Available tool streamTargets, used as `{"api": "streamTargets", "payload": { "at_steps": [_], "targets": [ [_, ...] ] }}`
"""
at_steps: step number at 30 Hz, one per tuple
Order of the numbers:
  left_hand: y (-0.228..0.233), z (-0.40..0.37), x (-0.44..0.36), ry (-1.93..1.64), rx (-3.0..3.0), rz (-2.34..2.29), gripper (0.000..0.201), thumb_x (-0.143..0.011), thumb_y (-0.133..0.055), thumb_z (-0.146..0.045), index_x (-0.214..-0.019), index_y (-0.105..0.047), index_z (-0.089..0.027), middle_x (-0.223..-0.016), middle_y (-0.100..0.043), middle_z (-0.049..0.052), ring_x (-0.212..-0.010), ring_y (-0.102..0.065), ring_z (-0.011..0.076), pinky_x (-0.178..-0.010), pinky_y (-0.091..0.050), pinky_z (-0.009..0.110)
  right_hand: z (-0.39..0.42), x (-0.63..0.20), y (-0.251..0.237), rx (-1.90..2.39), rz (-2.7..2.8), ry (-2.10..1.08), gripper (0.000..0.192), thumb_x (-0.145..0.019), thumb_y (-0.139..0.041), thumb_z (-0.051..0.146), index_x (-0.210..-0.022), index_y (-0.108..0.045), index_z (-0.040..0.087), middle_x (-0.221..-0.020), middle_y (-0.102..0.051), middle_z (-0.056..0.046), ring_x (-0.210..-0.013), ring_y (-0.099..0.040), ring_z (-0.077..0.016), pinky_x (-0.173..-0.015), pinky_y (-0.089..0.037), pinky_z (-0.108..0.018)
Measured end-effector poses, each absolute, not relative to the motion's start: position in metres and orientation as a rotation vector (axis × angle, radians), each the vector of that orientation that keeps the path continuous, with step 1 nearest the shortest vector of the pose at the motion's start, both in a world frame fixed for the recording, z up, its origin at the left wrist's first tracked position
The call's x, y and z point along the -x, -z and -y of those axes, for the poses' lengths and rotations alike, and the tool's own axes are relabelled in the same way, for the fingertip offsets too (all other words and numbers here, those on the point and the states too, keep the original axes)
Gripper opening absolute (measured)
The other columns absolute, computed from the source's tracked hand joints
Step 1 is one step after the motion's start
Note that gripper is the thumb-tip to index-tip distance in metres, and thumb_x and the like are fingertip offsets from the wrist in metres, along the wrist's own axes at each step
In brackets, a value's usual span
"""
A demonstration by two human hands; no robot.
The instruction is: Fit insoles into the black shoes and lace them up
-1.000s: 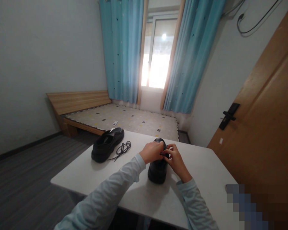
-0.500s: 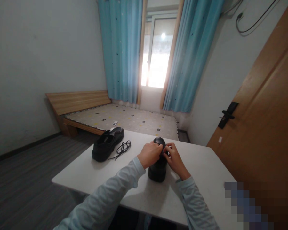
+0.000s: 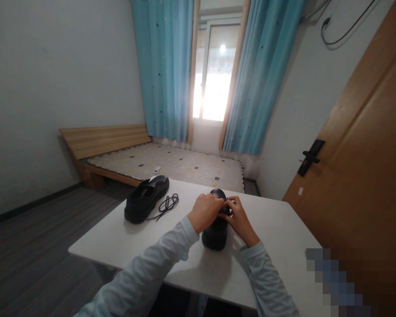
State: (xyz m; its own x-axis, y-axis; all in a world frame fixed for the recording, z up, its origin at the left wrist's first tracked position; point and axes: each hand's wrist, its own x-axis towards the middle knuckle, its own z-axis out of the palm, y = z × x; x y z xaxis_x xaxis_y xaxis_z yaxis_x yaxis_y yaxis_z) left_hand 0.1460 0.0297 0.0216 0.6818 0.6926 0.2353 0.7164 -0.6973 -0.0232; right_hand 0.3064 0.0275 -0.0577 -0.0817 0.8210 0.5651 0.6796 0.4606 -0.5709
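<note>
Far left, beyond the worktop [image 3: 125, 246]: a low wooden bed [image 3: 158, 163] with a patterned mattress, set against the wall.

On the worktop's left part lies a second black shoe [image 3: 146, 199], toe pointing away from me, unlaced as far as I can see. Just beside it on its right sits a loose black lace [image 3: 165, 206], coiled, touching or nearly touching the shoe's side — cannot tell which.

Centre: the black shoe [image 3: 216, 224] I am working on stands upright on its sole, heel toward me, toe away.

My left hand [image 3: 204, 212] rests over the shoe's top on its left side, fingers curled down onto the upper. Grip narrow, pinched at the lacing area; what is between the fingertips is too small to make out.

My right hand [image 3: 238, 216] meets it from the right — fingertips touching the left hand's fingertips over the shoe's top. Grip likewise narrow and pinched; the pinched item is hidden.

Both sleeves are pale blue.

Right: a wooden door [image 3: 359, 167] with a dark handle [image 3: 310, 155].
</note>
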Motion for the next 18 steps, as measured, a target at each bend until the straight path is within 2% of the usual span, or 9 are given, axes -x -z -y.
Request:
{"api": "streamTargets", "payload": {
  "at_steps": [8, 18],
  "targets": [
    [-0.0180, -0.0336, -0.1465, 0.408, 2.756, 1.107, 0.010, -0.082, -0.055, -0.024, -0.089, -0.061, -0.019, -0.087, -0.065, 0.007, -0.089, -0.061, 0.0244, -0.074, -0.046, 0.034, -0.0266, -0.3061, 0.0573, 1.256, 1.783, -0.214, 0.028, -0.071, -0.067, 0.040, -0.083, -0.056, 0.018, -0.098, -0.045, -0.007, -0.087, -0.051, -0.0211, -0.071, -0.050, -0.036],
    [-0.0212, -0.0334, -0.1489, 0.473, 2.723, 1.080, 0.012, -0.081, -0.057, -0.023, -0.092, -0.059, -0.020, -0.089, -0.064, 0.006, -0.090, -0.061, 0.0226, -0.074, -0.044, 0.033, -0.0311, -0.3082, 0.0637, 1.245, 1.757, -0.177, 0.033, -0.067, -0.070, 0.043, -0.083, -0.055, 0.019, -0.095, -0.046, -0.007, -0.086, -0.051, -0.0224, -0.067, -0.050, -0.035]
  ]
}}
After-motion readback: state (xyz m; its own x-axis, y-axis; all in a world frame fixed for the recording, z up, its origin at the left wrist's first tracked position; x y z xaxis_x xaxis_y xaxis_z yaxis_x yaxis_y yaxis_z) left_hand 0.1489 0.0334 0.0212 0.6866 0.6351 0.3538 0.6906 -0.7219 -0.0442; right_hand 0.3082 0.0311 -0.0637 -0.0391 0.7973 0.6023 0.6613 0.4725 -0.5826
